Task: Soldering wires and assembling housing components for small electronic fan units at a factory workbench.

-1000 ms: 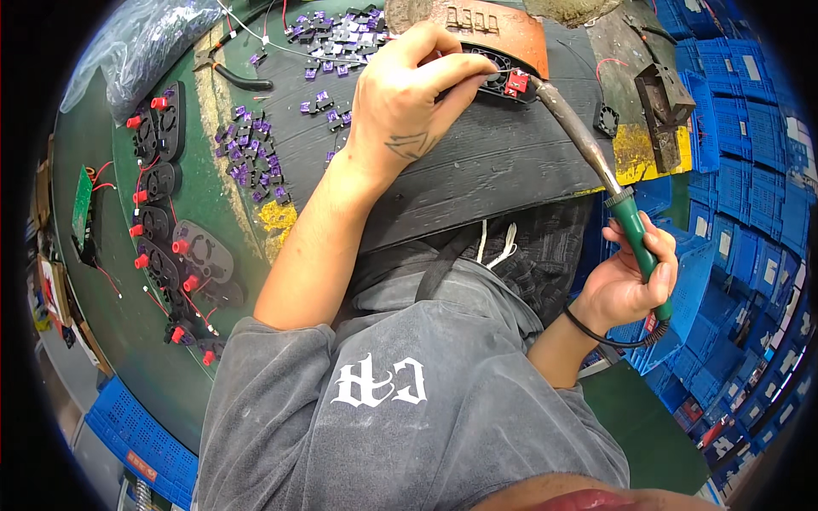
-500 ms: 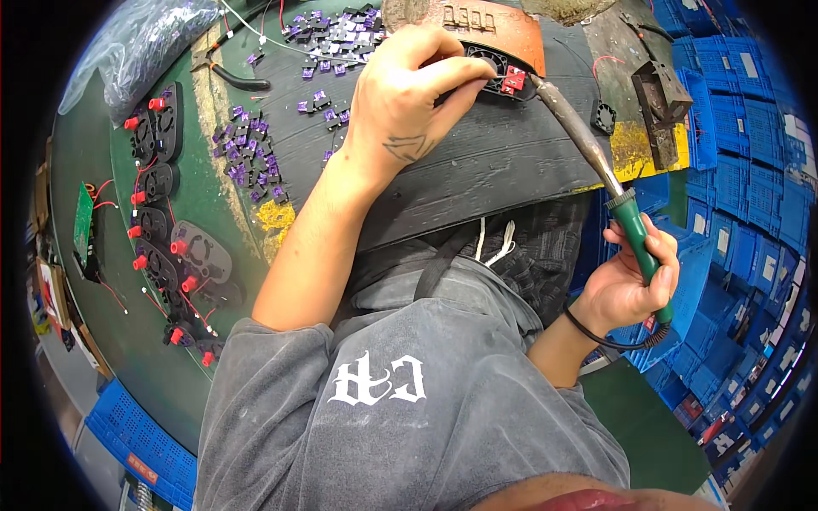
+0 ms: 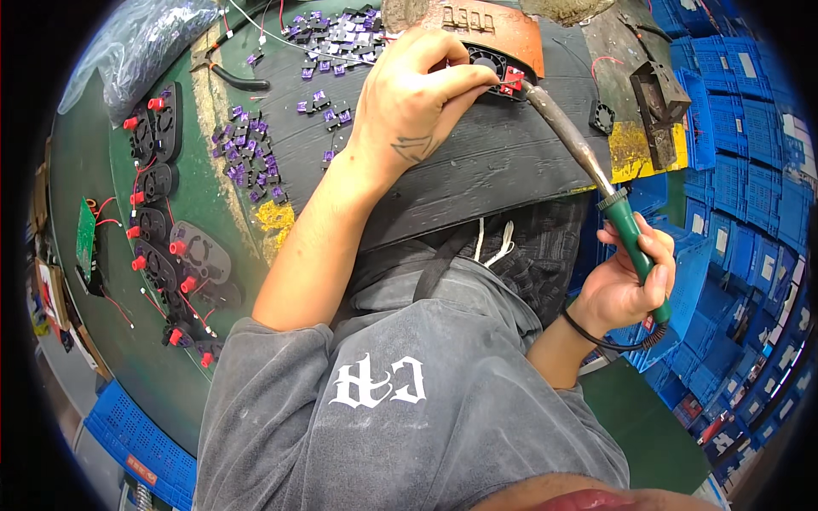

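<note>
The soldering iron [image 3: 610, 201] has slid a little to the left since half a second ago. Now its tip is right by the red block [image 3: 512, 82], but I can't tell if they touch. The left hand [image 3: 413, 94] has moved a tiny bit to the right.

The left arm reaches up and forward, with the wrist bent and the thumb and finger pinched on what looks like a thin wire [image 3: 341, 58]. The right hand [image 3: 629, 281] is low at the right side, curled around the iron's green handle. The red block is by the black fan [image 3: 487, 60] at the top of the black worktop [image 3: 477, 162], near an orange board [image 3: 511, 38].
</note>
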{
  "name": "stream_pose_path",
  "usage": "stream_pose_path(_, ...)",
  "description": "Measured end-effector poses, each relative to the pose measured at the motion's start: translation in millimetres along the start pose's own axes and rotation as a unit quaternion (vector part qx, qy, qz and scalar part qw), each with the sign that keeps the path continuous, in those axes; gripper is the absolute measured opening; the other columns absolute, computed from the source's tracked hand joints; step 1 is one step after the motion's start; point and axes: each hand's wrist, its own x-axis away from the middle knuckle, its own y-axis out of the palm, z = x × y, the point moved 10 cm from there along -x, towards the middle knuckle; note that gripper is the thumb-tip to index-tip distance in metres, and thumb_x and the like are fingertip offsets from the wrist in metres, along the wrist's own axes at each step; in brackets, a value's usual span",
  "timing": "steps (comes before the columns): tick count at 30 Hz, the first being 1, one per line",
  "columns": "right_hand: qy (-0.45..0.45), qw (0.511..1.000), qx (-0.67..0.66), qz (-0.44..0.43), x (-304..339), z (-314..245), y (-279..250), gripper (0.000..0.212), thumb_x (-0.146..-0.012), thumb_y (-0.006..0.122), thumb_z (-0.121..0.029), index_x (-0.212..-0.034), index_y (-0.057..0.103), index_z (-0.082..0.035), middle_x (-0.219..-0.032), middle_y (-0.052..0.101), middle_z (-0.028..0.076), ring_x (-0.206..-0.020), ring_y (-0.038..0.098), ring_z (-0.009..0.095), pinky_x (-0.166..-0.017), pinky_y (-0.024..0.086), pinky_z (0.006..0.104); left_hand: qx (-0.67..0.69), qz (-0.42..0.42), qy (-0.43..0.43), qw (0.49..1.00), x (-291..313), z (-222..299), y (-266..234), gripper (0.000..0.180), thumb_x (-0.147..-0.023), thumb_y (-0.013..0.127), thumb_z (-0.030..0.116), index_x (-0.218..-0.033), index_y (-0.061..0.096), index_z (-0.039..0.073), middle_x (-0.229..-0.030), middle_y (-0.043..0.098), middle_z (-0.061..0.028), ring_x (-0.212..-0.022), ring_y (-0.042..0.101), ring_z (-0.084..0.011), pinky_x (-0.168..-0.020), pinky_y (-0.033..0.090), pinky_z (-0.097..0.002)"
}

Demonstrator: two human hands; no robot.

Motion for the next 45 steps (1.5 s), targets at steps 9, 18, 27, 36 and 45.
stream_pose_path(9, 0.004, 1.000, 0.004, 0.000, 1.3, 2.9, 0.2, 0.039, -0.091, 0.041, -0.029, -0.091, 0.060, 0.005, -0.097, 0.061, 0.020, -0.069, 0.067, 0.034, -0.058, 0.060, 0.0368, 0.015, -0.010, -0.019, 1.000, 1.3, -1.9, 2.0, 0.022, -0.070, 0.075, 0.004, -0.091, 0.072, 0.009, -0.082, 0.058, -0.0051, -0.076, 0.056, -0.0233, -0.070, 0.047, -0.0335)
stream_pose_path(18, 0.007, 1.000, 0.008, 0.008, 1.6, 1.7, -0.1, 0.039, -0.091, 0.042, -0.029, -0.090, 0.060, 0.005, -0.096, 0.061, 0.020, -0.069, 0.067, 0.033, -0.058, 0.060, 0.0361, 0.006, 0.004, -0.010, 1.000, 0.2, -1.2, 0.1, 0.019, -0.069, 0.076, 0.005, -0.087, 0.071, 0.009, -0.079, 0.057, -0.0043, -0.075, 0.056, -0.0233, -0.068, 0.047, -0.0342)
stream_pose_path(27, 0.003, 1.000, 0.005, 0.016, 1.5, -0.1, -1.8, 0.040, -0.090, 0.042, -0.030, -0.089, 0.060, 0.006, -0.096, 0.062, 0.020, -0.068, 0.067, 0.033, -0.057, 0.060, 0.0360, 0.000, 0.030, -0.015, 0.999, -0.9, -4.6, -6.1, 0.018, -0.068, 0.077, 0.007, -0.084, 0.071, 0.009, -0.076, 0.057, -0.0032, -0.071, 0.056, -0.0227, -0.065, 0.046, -0.0344)
stream_pose_path(36, 0.001, 1.000, 0.011, 0.008, 2.0, 0.4, -0.2, 0.040, -0.091, 0.042, -0.029, -0.090, 0.060, 0.006, -0.096, 0.061, 0.020, -0.067, 0.067, 0.034, -0.057, 0.059, 0.0364, -0.002, 0.033, -0.018, 0.999, -1.4, -4.1, -9.8, 0.017, -0.069, 0.077, 0.007, -0.085, 0.072, 0.010, -0.077, 0.058, -0.0026, -0.070, 0.055, -0.0217, -0.064, 0.045, -0.0336)
stream_pose_path(45, 0.001, 1.000, 0.007, 0.008, 2.7, 2.4, -0.7, 0.040, -0.091, 0.042, -0.029, -0.090, 0.060, 0.006, -0.096, 0.061, 0.020, -0.067, 0.067, 0.034, -0.057, 0.060, 0.0360, -0.004, 0.033, -0.020, 0.999, -1.0, -5.2, -10.2, 0.017, -0.069, 0.077, 0.007, -0.084, 0.071, 0.010, -0.076, 0.058, -0.0023, -0.070, 0.055, -0.0214, -0.064, 0.045, -0.0336)
